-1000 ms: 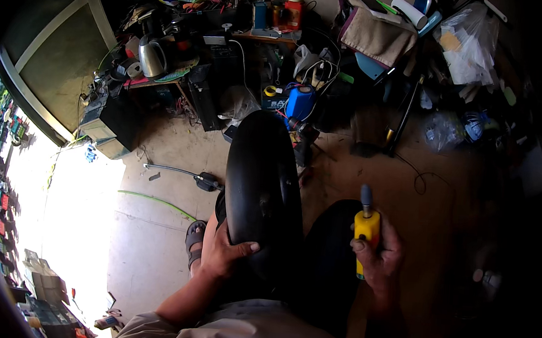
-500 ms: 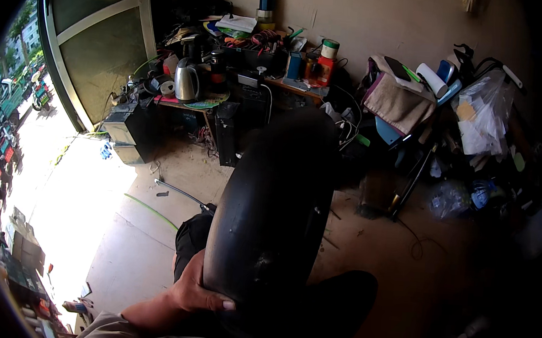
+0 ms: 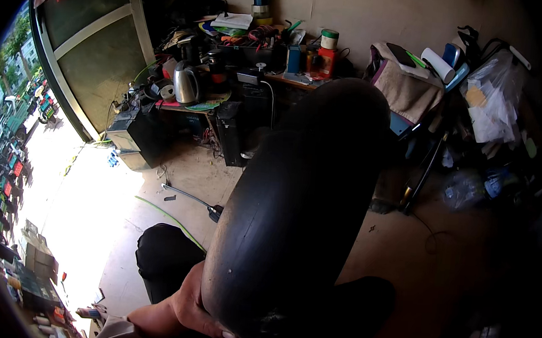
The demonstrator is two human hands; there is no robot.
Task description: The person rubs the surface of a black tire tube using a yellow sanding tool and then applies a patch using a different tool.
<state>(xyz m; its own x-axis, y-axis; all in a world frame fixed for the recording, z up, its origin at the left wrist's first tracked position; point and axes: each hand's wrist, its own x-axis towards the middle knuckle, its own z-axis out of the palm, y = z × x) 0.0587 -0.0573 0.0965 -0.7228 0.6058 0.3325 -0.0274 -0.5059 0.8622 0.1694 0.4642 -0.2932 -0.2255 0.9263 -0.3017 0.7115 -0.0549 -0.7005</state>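
A smooth, black, inflated inner tube (image 3: pixel 281 207) fills the middle of the view. It stands on edge, its top leaning to the right and away from me. My left hand (image 3: pixel 195 305) grips its lower left side, the thumb lying across the near surface and the other fingers hidden behind the rubber. The right hand does not show; the lower right is very dark. My left knee (image 3: pixel 167 256), in black cloth, is bent just left of the tube.
A low cluttered bench (image 3: pixel 181 106) with a metal kettle (image 3: pixel 186 83) stands ahead. Below it lie a thin hose with a black end (image 3: pixel 193 198) and a green cord (image 3: pixel 167 215). To the right are a towel-draped stack (image 3: pixel 402 90) and plastic bags (image 3: pixel 492 103). A doorway opens left.
The inner tube has swung with its top to the right and appears larger. My left hand stays on it, slightly lower. The left knee shows more fully at the left.
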